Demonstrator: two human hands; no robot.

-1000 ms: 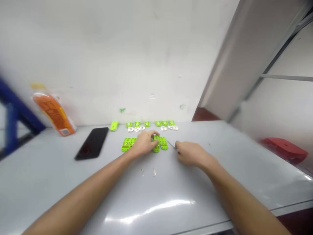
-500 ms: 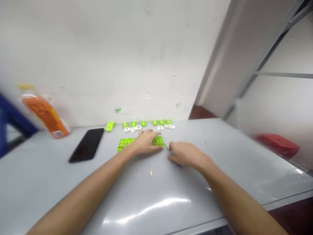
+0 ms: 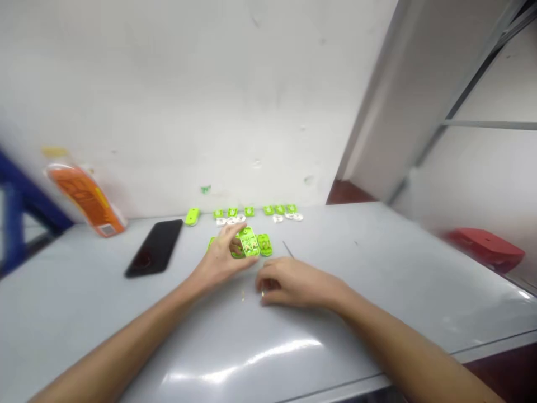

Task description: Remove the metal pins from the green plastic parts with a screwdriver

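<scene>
My left hand [image 3: 220, 254] grips a bright green plastic casing [image 3: 249, 242] by its edges between thumb and fingers; small parts show inside it. Another green casing [image 3: 264, 244] lies just to its right, and more green ones are partly hidden behind the left hand. My right hand [image 3: 289, 281] is low over the table, its thumb and fingertips closing on a small brass-coloured strip [image 3: 263, 292]. A second tiny strip [image 3: 243, 295] lies to the left of it. Beyond the right hand a thin metal shaft [image 3: 287, 248] rests on the table, its other end hidden.
Along the wall stand small green pieces [image 3: 232, 212] and white pieces [image 3: 277, 219] in rows, with a closed green casing [image 3: 192, 216] at their left. A black phone [image 3: 155, 248] and an orange bottle [image 3: 86, 196] are further left. A red object [image 3: 484, 246] sits at the right.
My right hand has let go of the thin-shafted tool and moved left to the brass-coloured strip. My left hand has shifted left and now has a green casing between its fingers.
</scene>
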